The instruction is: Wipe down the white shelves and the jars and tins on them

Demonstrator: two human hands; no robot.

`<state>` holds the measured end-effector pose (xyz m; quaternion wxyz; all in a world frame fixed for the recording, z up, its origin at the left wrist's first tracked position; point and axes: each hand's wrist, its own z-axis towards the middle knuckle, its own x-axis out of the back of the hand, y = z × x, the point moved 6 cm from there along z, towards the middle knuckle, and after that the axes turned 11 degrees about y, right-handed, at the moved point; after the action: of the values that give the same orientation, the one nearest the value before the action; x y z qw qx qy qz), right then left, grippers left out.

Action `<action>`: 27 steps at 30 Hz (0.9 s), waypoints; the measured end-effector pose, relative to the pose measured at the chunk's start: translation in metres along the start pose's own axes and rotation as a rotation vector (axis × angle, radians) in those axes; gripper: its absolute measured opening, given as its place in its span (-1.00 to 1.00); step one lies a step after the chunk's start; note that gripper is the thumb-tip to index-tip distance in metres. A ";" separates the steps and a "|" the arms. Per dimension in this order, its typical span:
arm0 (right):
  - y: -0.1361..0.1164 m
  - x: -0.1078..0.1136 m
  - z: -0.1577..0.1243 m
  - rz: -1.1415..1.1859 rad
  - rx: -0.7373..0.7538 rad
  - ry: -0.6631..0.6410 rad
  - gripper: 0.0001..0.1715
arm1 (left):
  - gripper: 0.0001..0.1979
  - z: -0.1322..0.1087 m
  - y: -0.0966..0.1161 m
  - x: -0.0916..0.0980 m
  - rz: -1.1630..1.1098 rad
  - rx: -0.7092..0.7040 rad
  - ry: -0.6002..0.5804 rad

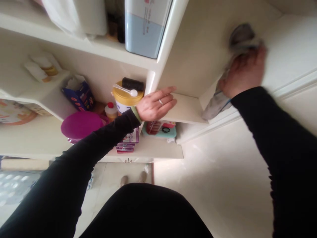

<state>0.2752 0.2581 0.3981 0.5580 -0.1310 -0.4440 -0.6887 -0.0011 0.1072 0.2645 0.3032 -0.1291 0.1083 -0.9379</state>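
My right hand [246,72] is at the upper right, closed around a grey cleaning cloth [215,104] and pressing it to the pale inner wall of a cabinet compartment [198,43]. Part of the cloth bunches up beyond the fingers, smeared by motion, and its lower end hangs toward the shelf edge. Fingers stretched out, my left hand [156,105] lies by the upright edge of the shelf unit, with a ring on one finger and nothing held. Just left of it stands a tub with a yellow lid [126,97], bearing a white scoop [130,91] and a black cylinder [133,84].
A light-blue tin [146,33] stands on the shelf above. On the lower shelf are a purple round object [81,125], a dark blue box [79,94], a red-capped bottle [110,110] and a teal tray [160,130] with small items. Purple packets [125,147] lie near its front.
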 end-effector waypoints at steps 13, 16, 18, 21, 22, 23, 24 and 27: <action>-0.071 -0.072 -0.080 0.096 0.417 -0.303 -0.46 | -0.53 0.005 -0.018 -0.007 -0.219 0.466 -0.196; -0.075 -0.060 -0.085 0.083 0.338 -0.346 -0.49 | -0.52 0.006 -0.021 -0.007 -0.229 0.582 -0.258; -0.077 -0.048 -0.098 0.076 0.271 -0.339 -0.50 | -0.52 0.006 -0.022 -0.005 -0.235 0.618 -0.254; -0.073 -0.027 -0.136 0.131 0.167 -0.300 -0.50 | -0.53 0.005 -0.023 -0.005 -0.238 0.622 -0.229; -0.069 -0.021 -0.152 0.173 0.124 -0.290 -0.50 | -0.53 0.005 -0.023 -0.006 -0.242 0.608 -0.225; -0.064 -0.016 -0.169 0.235 0.067 -0.283 -0.48 | -0.53 0.004 -0.023 -0.007 -0.246 0.590 -0.220; -0.057 -0.012 -0.185 0.318 0.000 -0.283 -0.45 | -0.53 0.004 -0.023 -0.007 -0.247 0.569 -0.215; -0.035 -0.003 -0.220 0.661 -0.213 -0.250 -0.46 | -0.56 0.002 -0.022 -0.007 -0.215 0.503 -0.204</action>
<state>0.3147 0.0926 0.2537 0.6749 -0.4078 -0.3685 -0.4924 -0.0066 0.1286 0.2717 0.2341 -0.1541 -0.1728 -0.9442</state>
